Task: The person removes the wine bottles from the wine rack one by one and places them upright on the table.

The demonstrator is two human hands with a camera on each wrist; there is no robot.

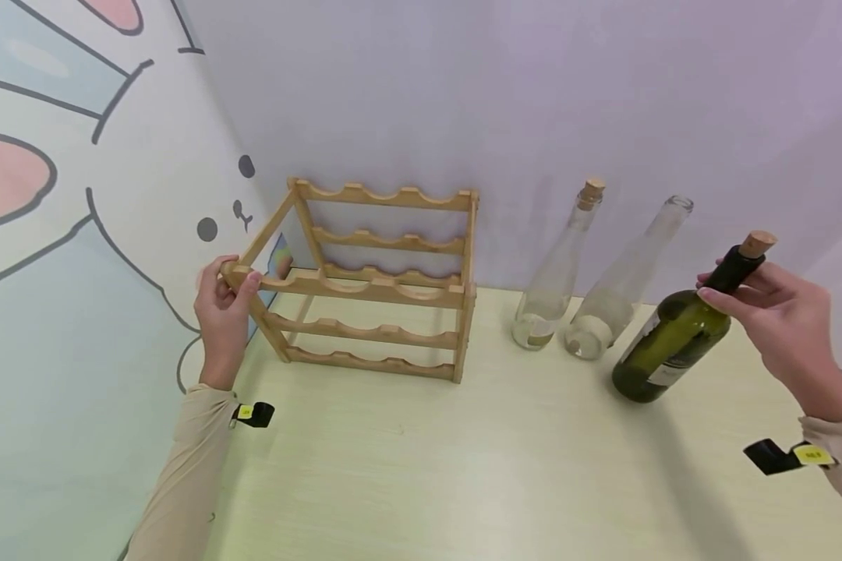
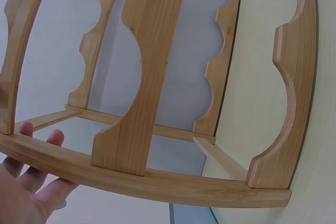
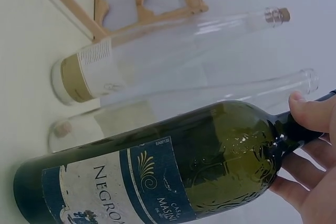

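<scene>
My left hand (image 1: 226,315) holds the upper front left corner of a light wooden wine rack (image 1: 375,290), thumb over the front and fingers behind. In the left wrist view, the fingers lie against the rack's side post (image 2: 157,182). On the right, my right hand (image 1: 786,319) grips the dark neck of a green wine bottle (image 1: 673,343) with a cork (image 1: 757,244) in its mouth. The right wrist view shows the bottle's blue and white label (image 3: 113,184). Whether its base touches the table cannot be told.
Between rack and green bottle stand two clear glass bottles. The left clear bottle (image 1: 554,280) has a cork; the right clear bottle (image 1: 613,288) has an uncorked mouth. A pale wall (image 1: 533,93) rises behind the table (image 1: 407,467). A wall with cartoon drawings (image 1: 147,218) borders the left.
</scene>
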